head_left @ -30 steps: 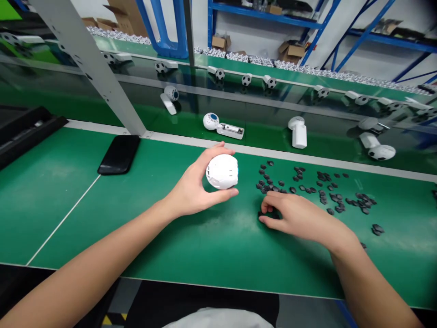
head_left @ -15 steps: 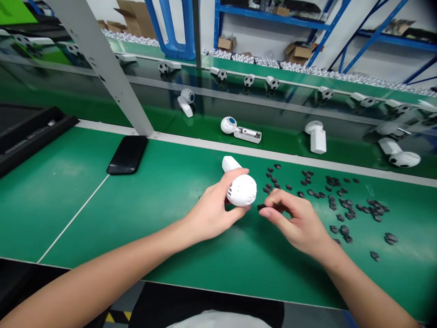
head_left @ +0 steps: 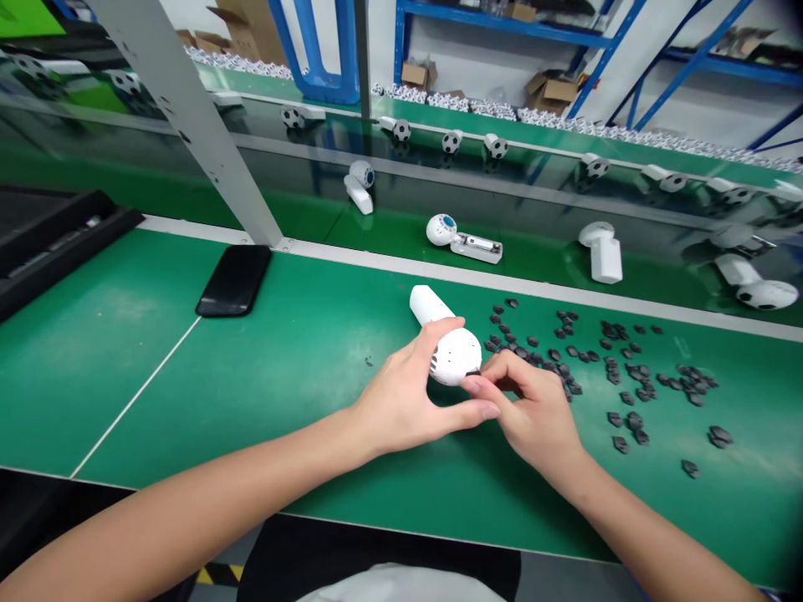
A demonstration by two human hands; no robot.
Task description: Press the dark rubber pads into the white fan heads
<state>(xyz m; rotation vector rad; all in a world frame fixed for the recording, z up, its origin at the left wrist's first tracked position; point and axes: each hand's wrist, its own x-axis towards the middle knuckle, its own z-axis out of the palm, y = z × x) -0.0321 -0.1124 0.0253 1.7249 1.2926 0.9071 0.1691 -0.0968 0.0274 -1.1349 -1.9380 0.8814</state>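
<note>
My left hand (head_left: 407, 401) grips a white plastic device (head_left: 455, 355), with a round perforated head and a stubby handle (head_left: 429, 304) pointing away from me. My right hand (head_left: 527, 410) pinches a small black piece (head_left: 472, 371) between its fingertips and holds it against the round head. Fingers partly hide the head's near side. Several more small black pieces (head_left: 602, 368) lie scattered on the green mat to the right of my hands.
A black phone (head_left: 234, 281) lies on the green bench mat (head_left: 156, 351). Beyond a white rail, white devices (head_left: 602, 252) and ball-patterned units (head_left: 766, 294) stand on a green belt. A grey post (head_left: 201, 142) rises at the back left, beside a black tray (head_left: 56, 234).
The device has turned so its handle shows, and it has moved right. My right hand has lifted a black piece from the mat and brought it to the round head.
</note>
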